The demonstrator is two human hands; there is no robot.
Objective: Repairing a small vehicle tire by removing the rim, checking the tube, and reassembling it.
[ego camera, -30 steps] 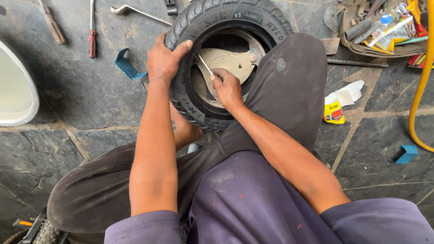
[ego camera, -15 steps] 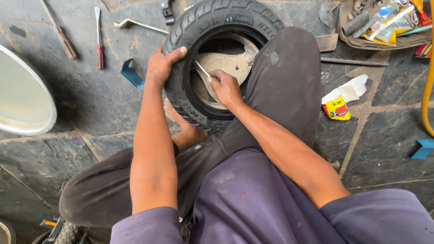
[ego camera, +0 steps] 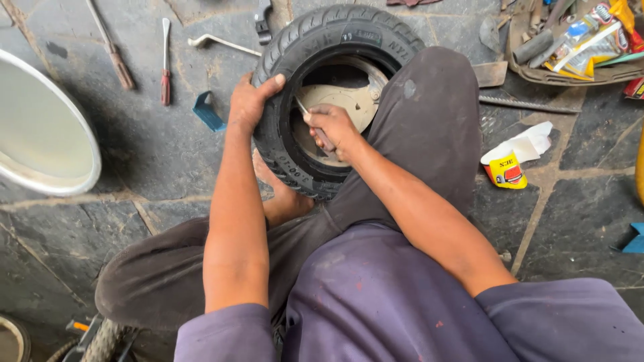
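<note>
One tyre (ego camera: 295,67) | left hand (ego camera: 249,100) grips its left sidewall | right hand (ego camera: 332,127) clenches tool (ego camera: 310,121) inside the rim (ego camera: 342,100) | tyre seated on rim, work unfinished.

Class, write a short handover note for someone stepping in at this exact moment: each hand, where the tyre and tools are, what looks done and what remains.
Left hand: grips the tyre at its left sidewall, thumb over the tread, steadying it.
Right hand: inside the tyre's opening, closed on a thin metal tool whose tip points at the inner edge.
The tyre lies on the stone floor against the person's leg, with the pale wheel disc inside it.
Spare screwdrivers lie on the floor to the left.
Done: cannot tell. Left: work at the inner edge appears unfinished.
</note>
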